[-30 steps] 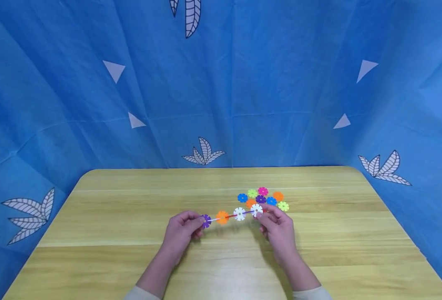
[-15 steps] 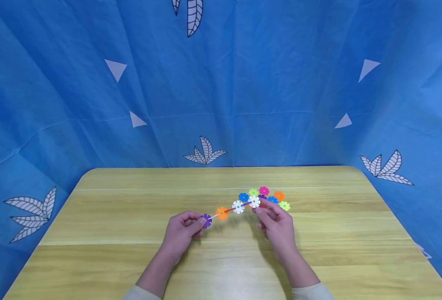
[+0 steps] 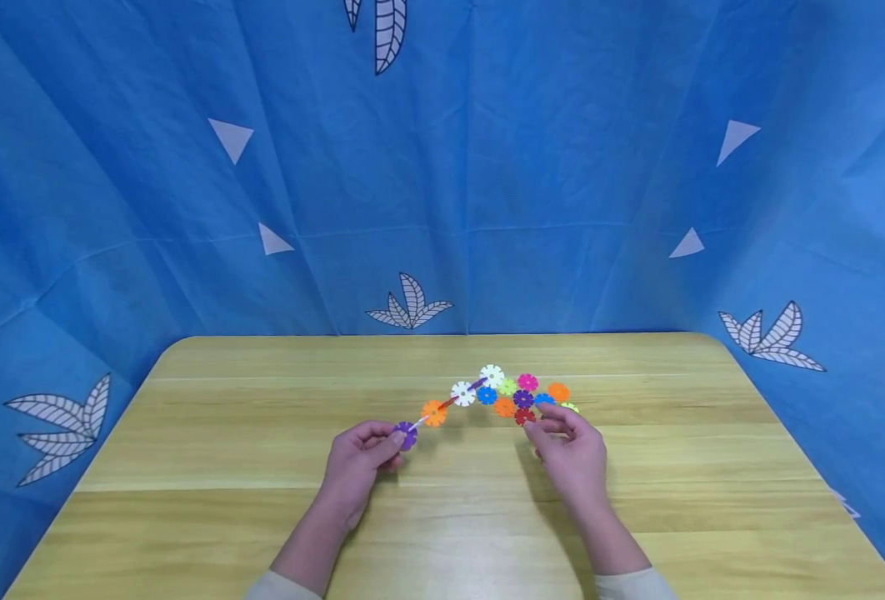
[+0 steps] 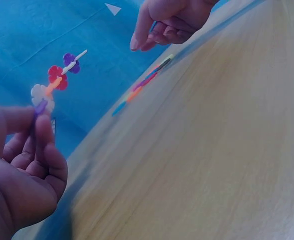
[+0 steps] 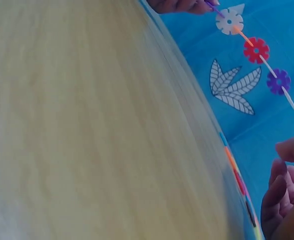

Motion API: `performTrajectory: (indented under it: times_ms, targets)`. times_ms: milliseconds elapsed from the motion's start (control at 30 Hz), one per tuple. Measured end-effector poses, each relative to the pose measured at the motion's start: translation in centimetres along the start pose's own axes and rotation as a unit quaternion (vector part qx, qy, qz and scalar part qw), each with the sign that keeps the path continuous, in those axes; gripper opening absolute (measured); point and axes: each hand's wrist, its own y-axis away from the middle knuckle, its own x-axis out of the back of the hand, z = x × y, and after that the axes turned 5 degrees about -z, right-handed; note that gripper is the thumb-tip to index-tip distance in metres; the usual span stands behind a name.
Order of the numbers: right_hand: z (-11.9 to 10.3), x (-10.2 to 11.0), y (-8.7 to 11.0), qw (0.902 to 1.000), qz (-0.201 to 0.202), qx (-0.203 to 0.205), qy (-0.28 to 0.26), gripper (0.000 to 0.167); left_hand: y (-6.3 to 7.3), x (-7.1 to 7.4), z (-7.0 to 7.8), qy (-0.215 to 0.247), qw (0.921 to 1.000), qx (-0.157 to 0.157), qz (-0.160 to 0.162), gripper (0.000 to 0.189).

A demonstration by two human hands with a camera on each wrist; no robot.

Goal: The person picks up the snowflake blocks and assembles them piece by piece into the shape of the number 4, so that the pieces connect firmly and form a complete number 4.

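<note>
My left hand (image 3: pixel 356 468) pinches the purple end disc (image 3: pixel 405 437) of a chain of snowflake-shaped plastic building discs. From there the chain slants up and away to the right, through an orange disc (image 3: pixel 433 413) and a white disc (image 3: pixel 462 394) to another white disc (image 3: pixel 491 376) at its far end. Discs seen edge-on link these. The left wrist view shows the chain raised off the table, thumb and fingers on its purple disc (image 4: pixel 40 106). Beside the loose discs is my right hand (image 3: pixel 573 458), fingers loosely bent, nothing visible between them; its fingertips are near a red disc (image 3: pixel 525 416).
Several loose discs lie flat in a cluster, among them a pink disc (image 3: pixel 527 382), a blue disc (image 3: pixel 487 395) and an orange disc (image 3: pixel 558 392). They rest on the wooden table (image 3: pixel 225 417). A blue curtain (image 3: pixel 442 167) hangs behind the table's far edge.
My right hand has let go of the chain's white end disc and drawn back slightly right. The chain's far end has swung up and left, while my left hand still pinches the purple disc.
</note>
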Motion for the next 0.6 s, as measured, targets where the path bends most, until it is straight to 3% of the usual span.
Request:
performTrajectory:
  times_ms: [267,600]
  targets:
    - [0.9,1.0,-0.7,0.9875,0.004,0.009,0.157,0.036,0.0,-0.1,-0.1,0.008,0.9999,0.008,0.004,0.013]
    - [1.9,2.2,-1.4,0.9768,0.006,0.018,0.213,0.038,-0.1,0.0,-0.2,0.013,0.9999,0.006,0.0,0.013]
